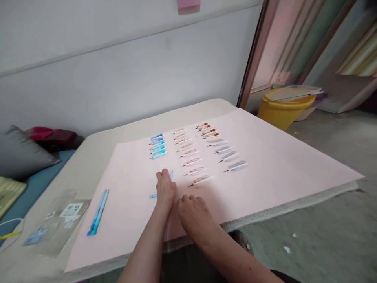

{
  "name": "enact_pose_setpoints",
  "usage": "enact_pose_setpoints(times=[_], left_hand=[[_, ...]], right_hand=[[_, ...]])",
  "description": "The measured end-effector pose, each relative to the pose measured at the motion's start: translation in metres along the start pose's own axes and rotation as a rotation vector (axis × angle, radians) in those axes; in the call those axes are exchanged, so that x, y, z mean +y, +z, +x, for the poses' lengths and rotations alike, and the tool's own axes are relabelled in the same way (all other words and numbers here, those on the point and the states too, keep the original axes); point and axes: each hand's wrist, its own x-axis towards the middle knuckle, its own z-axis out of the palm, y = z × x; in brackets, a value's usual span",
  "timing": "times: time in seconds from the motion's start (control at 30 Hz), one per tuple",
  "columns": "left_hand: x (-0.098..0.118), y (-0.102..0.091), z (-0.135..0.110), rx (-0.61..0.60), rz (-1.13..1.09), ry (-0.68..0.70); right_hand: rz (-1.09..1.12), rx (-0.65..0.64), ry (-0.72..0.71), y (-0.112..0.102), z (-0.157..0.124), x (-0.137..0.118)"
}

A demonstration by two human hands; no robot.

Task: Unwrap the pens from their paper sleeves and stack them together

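Observation:
My left hand [165, 189] is closed over the pink sheet on a light blue pen [171, 174], whose end sticks out past the fingers. Another light blue pen end [152, 195] shows at the left of that hand, its other part hidden underneath. Just to the right, my right hand [194, 212] rests low on the sheet with its fingers curled under; whatever they hold, if anything, is hidden. Ahead lie rows of pens: blue and teal ones [158, 147], pink-patterned ones [193, 161], brown-topped ones [208, 129] and grey-wrapped ones [235, 166].
The pink sheet [265, 157] covers much of a pale padded table [97, 147]. Two blue pens [99, 212] lie at left, near a clear plastic bag [59, 220]. A grey pillow [23, 153] sits farther left. A yellow bucket [282, 110] stands on the floor beyond.

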Motion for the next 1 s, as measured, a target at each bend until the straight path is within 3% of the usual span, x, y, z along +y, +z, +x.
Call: enact_pose_setpoints(times=[0.07, 0.2, 0.4, 0.53, 0.63, 0.77, 1.0], left_hand=[[-0.001, -0.003, 0.004, 0.010, -0.126, -0.070], [-0.003, -0.012, 0.008, -0.010, -0.594, -0.239], [0.008, -0.024, -0.012, -0.181, -0.968, -0.228], [0.015, -0.029, -0.027, -0.275, -1.152, -0.241], [0.012, -0.033, -0.030, -0.315, -1.383, -0.265], [-0.004, -0.043, -0.021, -0.193, -1.520, -0.352], [-0.029, -0.062, -0.002, 0.006, -1.734, -0.595]], right_hand=[[0.036, -0.002, 0.053, -0.003, 0.002, 0.002], [0.261, 0.045, 0.202, -0.007, 0.007, 0.007], [0.778, 0.212, 0.313, 0.004, 0.023, 0.010], [1.091, 0.217, 0.336, 0.008, 0.028, 0.008], [1.197, 0.246, 0.347, 0.006, 0.029, 0.011], [1.147, 0.275, 0.339, -0.002, 0.024, 0.013], [1.072, 0.170, 0.214, -0.007, 0.010, 0.000]])
